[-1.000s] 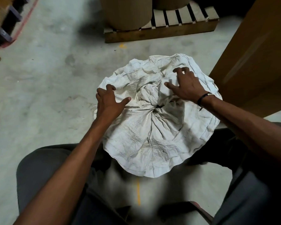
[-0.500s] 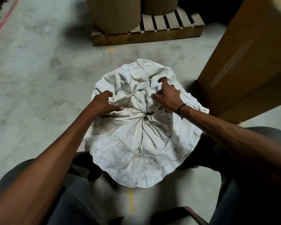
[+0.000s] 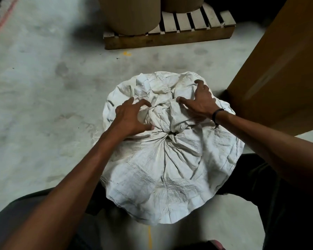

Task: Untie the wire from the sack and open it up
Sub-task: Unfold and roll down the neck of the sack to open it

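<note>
- So, both hands are down on the bunched-up top of the sack [image 3: 170,168], one on each side of the gathered neck and apart from each other.
- Left hand [image 3: 129,118] has its fingers spread and bent like a claw over the crumpled fabric, thumb low near the tie. Fingertips touch the cloth, but it doesn't look closed around anything.
- Right hand [image 3: 200,101] lies flatter, fingers splayed over a puffy fold on the far right side of the neck — pressing on it, not pinching. A dark band [image 3: 216,114] sits on that wrist.
- Between the hands, a bit nearer me, the fabric pulls into a tight pucker with creases fanning out, and there's a small dark bit right at the centre that looks like the wire [image 3: 172,132]. Too small to tell how it's twisted. Neither hand is on it.
- Sack itself is white woven stuff, standing upright on the concrete floor [image 3: 43,105] between the person's knees, still tied shut.
- Just beside it on the right is a big brown cardboard box [image 3: 282,69].
- Further back there's a wooden pallet [image 3: 170,36] with two brown cylindrical drums on it — the nearer one [image 3: 130,13] is on the left end.
</note>
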A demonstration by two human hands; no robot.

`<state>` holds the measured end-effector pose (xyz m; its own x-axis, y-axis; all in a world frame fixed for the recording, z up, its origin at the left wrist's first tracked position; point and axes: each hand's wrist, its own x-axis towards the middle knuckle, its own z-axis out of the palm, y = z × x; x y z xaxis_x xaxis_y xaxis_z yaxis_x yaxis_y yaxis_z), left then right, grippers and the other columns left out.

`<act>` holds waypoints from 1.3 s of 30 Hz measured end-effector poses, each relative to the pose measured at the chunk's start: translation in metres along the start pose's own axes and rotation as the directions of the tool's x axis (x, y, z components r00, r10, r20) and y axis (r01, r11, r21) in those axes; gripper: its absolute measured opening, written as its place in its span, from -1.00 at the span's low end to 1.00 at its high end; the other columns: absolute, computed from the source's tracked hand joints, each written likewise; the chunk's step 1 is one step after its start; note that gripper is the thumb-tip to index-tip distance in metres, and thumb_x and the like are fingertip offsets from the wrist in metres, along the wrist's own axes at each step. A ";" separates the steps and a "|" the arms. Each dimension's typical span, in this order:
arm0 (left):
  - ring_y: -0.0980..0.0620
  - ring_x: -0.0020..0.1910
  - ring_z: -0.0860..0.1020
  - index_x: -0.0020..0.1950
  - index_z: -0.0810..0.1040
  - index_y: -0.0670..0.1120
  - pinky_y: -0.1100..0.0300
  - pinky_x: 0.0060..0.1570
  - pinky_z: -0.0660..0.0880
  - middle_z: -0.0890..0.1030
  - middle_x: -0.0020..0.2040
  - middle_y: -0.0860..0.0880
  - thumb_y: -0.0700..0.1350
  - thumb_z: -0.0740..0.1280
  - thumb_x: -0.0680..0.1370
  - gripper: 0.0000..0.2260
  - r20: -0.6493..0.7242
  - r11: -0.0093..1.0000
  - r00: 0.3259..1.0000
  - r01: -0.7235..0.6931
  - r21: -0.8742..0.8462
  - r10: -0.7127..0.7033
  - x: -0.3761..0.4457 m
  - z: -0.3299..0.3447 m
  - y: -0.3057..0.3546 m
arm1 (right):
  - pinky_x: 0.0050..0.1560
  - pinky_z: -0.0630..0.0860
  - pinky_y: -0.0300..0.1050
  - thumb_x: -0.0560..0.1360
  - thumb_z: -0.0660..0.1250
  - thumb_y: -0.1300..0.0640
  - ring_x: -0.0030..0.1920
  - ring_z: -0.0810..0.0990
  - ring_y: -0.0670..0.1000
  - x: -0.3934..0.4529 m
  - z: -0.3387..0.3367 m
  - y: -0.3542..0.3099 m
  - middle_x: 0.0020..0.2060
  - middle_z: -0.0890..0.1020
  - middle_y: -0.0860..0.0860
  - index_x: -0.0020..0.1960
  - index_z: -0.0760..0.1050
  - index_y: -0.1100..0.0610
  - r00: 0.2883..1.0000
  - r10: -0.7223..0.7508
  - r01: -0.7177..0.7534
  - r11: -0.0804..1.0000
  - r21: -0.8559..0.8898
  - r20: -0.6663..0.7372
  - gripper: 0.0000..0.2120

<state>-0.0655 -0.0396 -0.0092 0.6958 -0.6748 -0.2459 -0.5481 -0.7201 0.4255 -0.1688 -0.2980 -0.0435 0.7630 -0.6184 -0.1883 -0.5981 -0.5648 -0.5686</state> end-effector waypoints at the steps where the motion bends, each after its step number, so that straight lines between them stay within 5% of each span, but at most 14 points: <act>1: -0.24 0.63 0.18 0.41 0.44 0.28 -0.15 0.55 0.15 0.27 0.61 -0.25 0.29 0.60 0.24 -0.23 0.056 0.999 0.998 -0.007 0.031 0.005 0.001 0.003 0.003 | 0.43 0.40 0.23 0.32 0.35 -0.50 0.46 0.42 0.28 0.001 0.000 0.003 0.47 0.43 0.24 0.62 0.05 0.14 0.999 0.019 -0.020 1.000 0.020 0.045 0.13; 4: -0.31 0.66 0.05 0.57 0.35 0.22 -0.13 0.59 0.07 0.00 0.67 -0.32 0.08 0.61 0.39 -0.20 0.070 0.997 0.996 0.041 0.072 -0.046 0.011 0.013 0.007 | 0.15 0.43 -0.05 0.58 0.40 -0.18 0.29 0.58 0.30 0.000 0.001 0.006 0.20 0.63 0.27 0.64 -0.03 0.20 0.989 0.017 -0.030 0.996 0.087 0.147 -0.10; 6: -0.25 0.63 0.17 0.62 0.30 0.13 -0.09 0.55 0.16 0.12 0.66 -0.29 0.05 0.59 0.42 -0.18 0.052 0.995 0.997 0.049 0.081 -0.054 0.017 0.017 0.010 | 0.04 0.36 -0.13 0.61 0.39 -0.06 0.15 0.63 0.23 -0.004 0.002 0.001 -0.01 0.65 0.16 0.63 -0.01 0.18 0.980 -0.008 -0.016 0.993 0.118 0.198 -0.19; 9: -0.19 0.50 0.41 0.58 0.34 -0.04 -0.01 0.43 0.38 0.40 0.55 -0.15 0.01 0.59 0.41 -0.20 0.084 0.999 0.995 0.048 0.024 -0.050 0.022 0.020 0.021 | 0.02 0.38 -0.11 0.62 0.37 -0.10 0.05 0.59 0.15 -0.006 0.007 -0.005 0.02 0.61 0.13 0.63 0.03 0.12 0.969 -0.027 -0.029 0.974 0.223 0.247 -0.23; 12: -0.08 0.24 0.59 0.43 0.48 -0.04 0.21 0.07 0.49 0.58 0.27 -0.04 -0.05 0.60 0.40 -0.37 0.049 0.978 0.995 0.098 -0.183 -0.090 0.026 0.016 0.030 | 0.00 0.46 -0.12 0.57 0.43 -0.16 0.03 0.61 0.08 -0.004 0.001 -0.013 0.05 0.65 0.12 0.61 0.04 0.08 0.972 -0.041 -0.045 0.933 0.356 0.230 -0.17; 15: 0.08 -0.14 0.59 0.25 0.54 -0.06 0.33 -0.32 0.50 0.62 0.12 -0.03 -0.11 0.61 0.41 -0.54 0.063 0.882 0.991 0.131 -0.454 -0.115 0.033 0.004 0.024 | -0.29 0.49 -0.24 0.55 0.51 0.09 -0.30 0.60 -0.07 -0.004 -0.010 -0.016 -0.17 0.70 0.10 0.54 0.07 0.09 0.966 -0.111 0.008 0.916 0.401 0.235 -0.23; 18: -0.04 0.15 0.61 0.22 0.52 -0.05 0.16 -0.09 0.52 0.58 0.27 -0.06 -0.09 0.63 0.37 -0.51 0.067 0.777 0.983 0.174 -0.605 -0.169 0.038 -0.012 0.014 | -0.51 0.34 -0.30 0.61 0.39 0.29 -0.48 0.43 -0.15 -0.002 -0.022 -0.013 -0.30 0.55 0.03 0.43 0.13 0.11 0.959 -0.135 0.003 0.882 0.470 0.248 -0.45; 20: -0.12 0.31 0.56 0.27 0.50 -0.15 0.08 0.13 0.48 0.57 0.27 -0.10 -0.03 0.63 0.23 -0.34 0.059 0.742 0.982 0.175 -0.648 -0.181 0.038 -0.021 0.008 | -0.46 0.32 -0.29 0.63 0.30 0.37 -0.39 0.39 -0.10 0.002 -0.031 -0.012 -0.30 0.47 0.02 0.32 0.16 0.09 0.954 -0.132 -0.038 0.837 0.546 0.270 -0.57; 24: -0.13 0.16 0.61 0.05 0.47 -0.07 -0.09 0.19 0.57 0.64 0.21 -0.18 -0.01 0.65 0.08 -0.37 0.059 0.717 0.982 0.173 -0.675 -0.180 0.034 -0.031 -0.004 | -0.34 0.41 -0.14 0.66 0.13 0.34 -0.28 0.48 0.01 0.006 -0.048 -0.013 -0.20 0.57 0.06 0.18 0.26 -0.02 0.955 -0.027 -0.179 0.742 0.647 0.294 -0.72; 28: -0.09 -0.19 0.71 0.10 0.46 -0.08 0.14 -0.49 0.52 0.67 0.04 -0.16 -0.25 0.66 0.27 -0.47 0.110 0.657 0.975 0.213 -0.723 -0.195 0.021 -0.048 -0.014 | -0.25 0.38 -0.06 0.67 0.02 0.22 -0.27 0.47 0.05 0.010 -0.064 -0.007 -0.21 0.57 0.07 0.19 0.45 0.09 0.953 0.184 -0.302 0.656 0.692 0.242 -0.75; 30: 0.06 -0.37 0.65 0.16 0.46 -0.10 0.25 -0.58 0.38 0.62 -0.11 -0.12 -0.36 0.61 0.34 -0.50 0.139 0.620 0.970 0.235 -0.749 -0.199 0.016 -0.057 -0.022 | -0.23 0.32 -0.05 0.58 0.11 0.27 -0.30 0.40 0.04 0.011 -0.070 0.001 -0.31 0.44 0.03 -0.02 0.53 0.32 0.947 0.254 -0.316 0.616 0.722 0.198 -0.77; 33: 0.03 -0.33 0.58 0.15 0.39 -0.04 0.24 -0.51 0.34 0.57 -0.04 -0.12 -0.26 0.68 0.24 -0.36 0.171 0.598 0.970 0.240 -0.765 -0.170 0.009 -0.060 -0.026 | -0.31 0.27 -0.03 0.51 0.17 0.17 -0.38 0.36 0.09 0.010 -0.071 0.003 -0.38 0.40 0.07 -0.39 0.42 0.05 0.931 0.303 -0.354 0.625 0.696 0.201 -0.70; 37: 0.01 0.05 0.50 0.30 0.29 0.08 0.11 -0.05 0.45 0.42 0.29 -0.05 0.16 0.66 0.27 -0.24 -0.069 0.887 0.994 0.044 -0.460 -0.085 0.006 -0.049 -0.015 | -0.22 0.36 -0.08 0.66 0.05 0.21 -0.24 0.41 0.01 0.001 -0.071 -0.016 -0.24 0.45 0.03 0.19 0.46 0.07 0.979 0.159 -0.202 0.756 0.623 0.124 -0.76; 39: -0.02 0.09 0.47 0.39 0.32 0.15 0.16 0.14 0.41 0.36 0.29 -0.09 0.26 0.59 0.34 -0.27 -0.169 0.947 0.983 0.012 -0.322 -0.069 0.003 -0.044 -0.007 | -0.19 0.36 -0.08 0.68 0.02 0.19 -0.20 0.42 0.01 0.000 -0.070 -0.021 -0.19 0.47 0.02 0.29 0.38 0.08 0.996 0.029 -0.073 0.812 0.579 0.086 -0.74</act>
<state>-0.0388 -0.0294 0.0255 0.8004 -0.5864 -0.1244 -0.3615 -0.6377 0.6802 -0.1738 -0.3248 0.0244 0.7639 -0.5848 -0.2729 -0.3999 -0.0971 -0.9114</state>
